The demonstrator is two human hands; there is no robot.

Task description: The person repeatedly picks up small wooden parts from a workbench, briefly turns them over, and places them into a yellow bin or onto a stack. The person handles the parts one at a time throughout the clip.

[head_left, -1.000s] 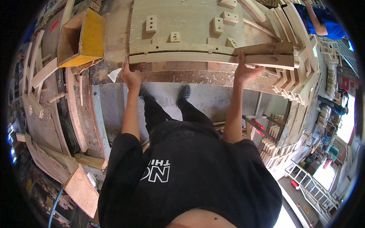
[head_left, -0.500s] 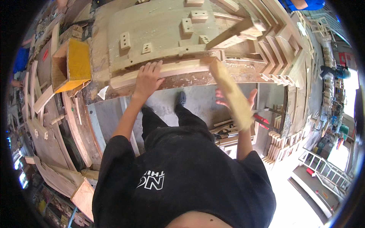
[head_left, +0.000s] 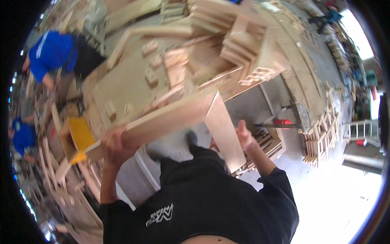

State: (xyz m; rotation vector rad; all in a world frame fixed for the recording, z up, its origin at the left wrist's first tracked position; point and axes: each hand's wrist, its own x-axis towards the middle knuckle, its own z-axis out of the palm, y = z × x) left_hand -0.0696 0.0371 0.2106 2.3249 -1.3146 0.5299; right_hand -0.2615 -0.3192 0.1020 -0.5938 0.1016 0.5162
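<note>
I have lifted the L-shaped wooden frame piece [head_left: 191,122] off the workbench [head_left: 122,85], my left hand [head_left: 115,144] clamped around its long rail and my right hand [head_left: 243,136] gripping its short board's edge, freeing it to carry.

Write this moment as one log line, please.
left hand: grips wooden frame | right hand: on frame's short side | workbench: behind

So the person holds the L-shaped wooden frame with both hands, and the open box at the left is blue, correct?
Not quite. In the head view the open box is yellow, not blue. The left hand and right hand do hold the L-shaped wooden frame.
</note>
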